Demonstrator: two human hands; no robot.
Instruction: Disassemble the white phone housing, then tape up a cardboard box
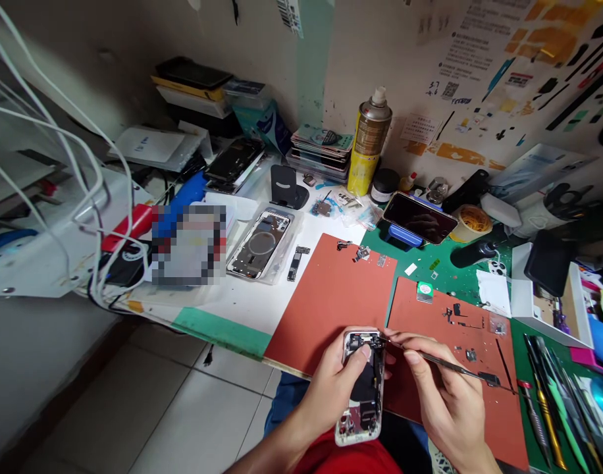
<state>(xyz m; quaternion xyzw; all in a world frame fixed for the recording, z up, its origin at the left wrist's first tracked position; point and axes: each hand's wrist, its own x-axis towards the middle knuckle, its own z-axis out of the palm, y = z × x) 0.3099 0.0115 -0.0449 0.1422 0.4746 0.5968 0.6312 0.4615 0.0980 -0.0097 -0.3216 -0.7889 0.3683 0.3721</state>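
Observation:
An opened phone housing [365,388], its inner parts exposed, is held at the table's front edge. My left hand [331,378] is closed around its left side, with the thumb pressed on the parts near the top end. In the fingers of my right hand [444,388] is a thin metal pry tool [442,361], slanting down to the right. Its tip meets the phone's top right corner; whether it touches a part inside is too small to tell. Small phone parts [471,355] lie on the right brown mat [415,316] beyond my right hand.
Another opened phone back [259,243] sits in a clear tray at the left. A yellow spray can [369,141] and a propped phone [420,217] stand behind the mats. Screwdrivers [546,401] lie at the right, below a white box [548,296]. White cables [91,178] hang at the left.

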